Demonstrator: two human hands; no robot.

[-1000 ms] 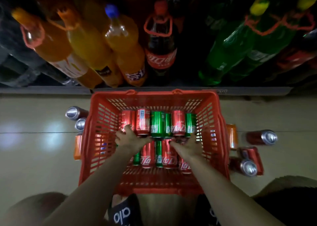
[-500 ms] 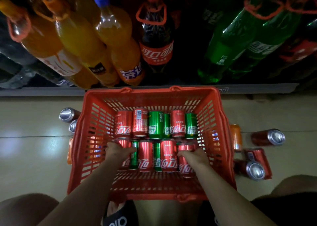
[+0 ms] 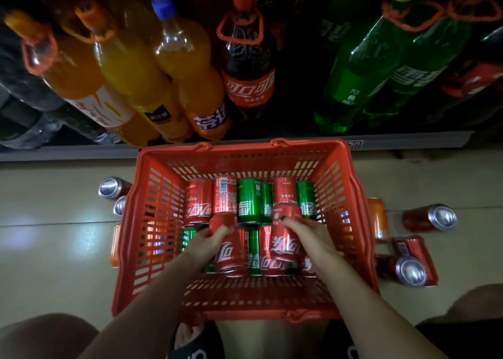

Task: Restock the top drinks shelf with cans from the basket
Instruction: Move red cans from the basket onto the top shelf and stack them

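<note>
Cans fill the red basket (image 3: 168, 195) at the centre of the frame in two rows. The left hand (image 3: 202, 245) curls round one red can (image 3: 227, 245), and the right hand (image 3: 309, 238) wraps another red can (image 3: 285, 233), both tipped up above the rest. Lifting straight up, clear of the basket walls, seems wisest. Pale tiled floor (image 3: 54, 249) surrounds it, with loose cans (image 3: 428, 218) at either side and big bottles (image 3: 247, 67) shelved across the top.
</note>
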